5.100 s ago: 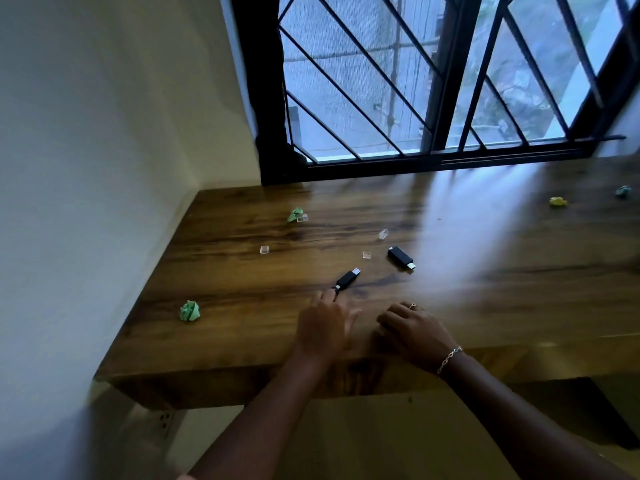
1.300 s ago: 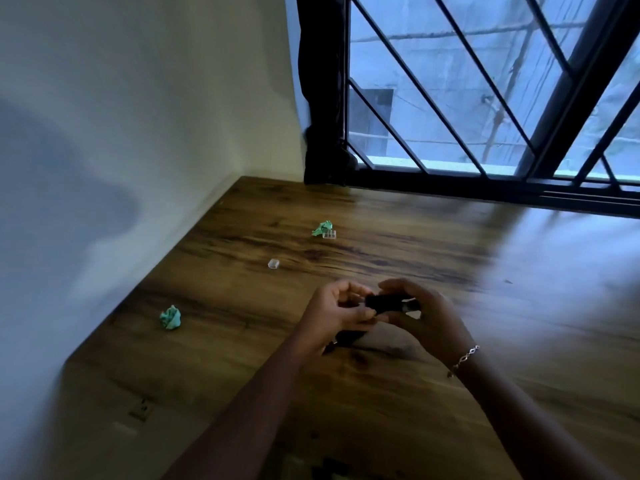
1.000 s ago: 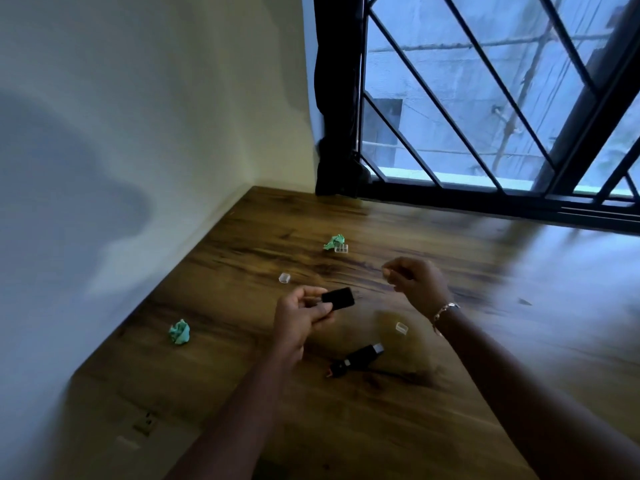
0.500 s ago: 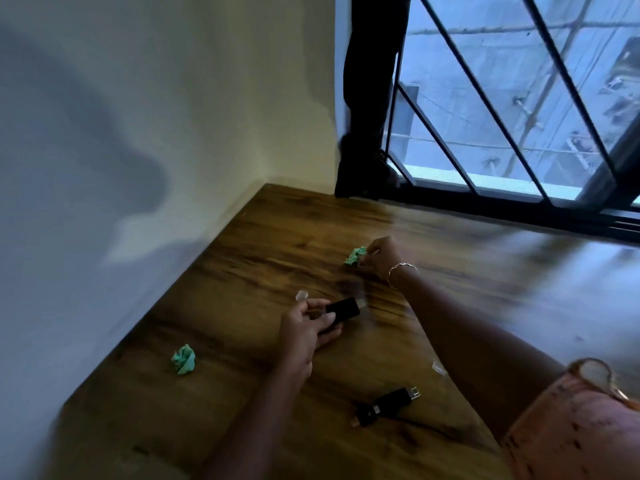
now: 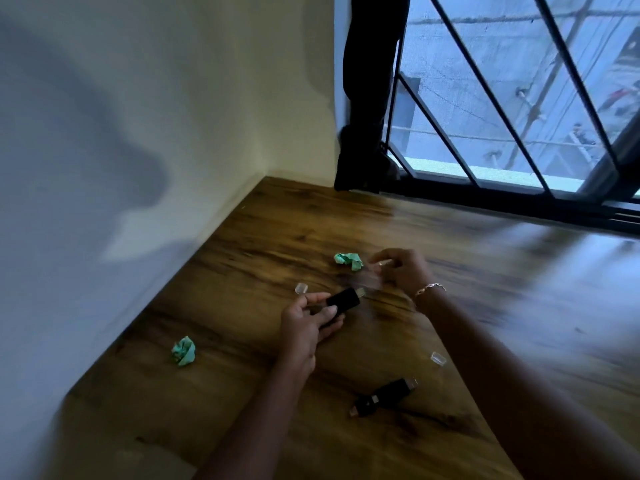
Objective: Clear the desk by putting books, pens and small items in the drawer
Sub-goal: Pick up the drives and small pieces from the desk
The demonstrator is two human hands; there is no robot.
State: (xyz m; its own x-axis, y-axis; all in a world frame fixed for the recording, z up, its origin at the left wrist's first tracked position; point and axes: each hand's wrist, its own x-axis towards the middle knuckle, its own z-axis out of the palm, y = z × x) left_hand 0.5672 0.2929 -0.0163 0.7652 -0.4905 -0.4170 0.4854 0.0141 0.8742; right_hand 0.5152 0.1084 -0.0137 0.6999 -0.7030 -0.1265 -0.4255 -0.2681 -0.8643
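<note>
My left hand holds a small black USB stick above the wooden desk, its metal end pointing right. My right hand, with a bracelet at the wrist, is further back beside a green crumpled paper, fingers pinched on a small clear cap that is blurred. A second black USB stick lies on the desk near me. One clear cap lies just beyond my left hand, and another clear cap lies to the right.
Another green paper ball lies at the left, close to the white wall. A barred window runs along the back of the desk. No drawer is in view.
My right hand reached back to the green paper, closed on a clear cap there and has drawn slightly toward my left hand. The left hand keeps holding the USB stick.
</note>
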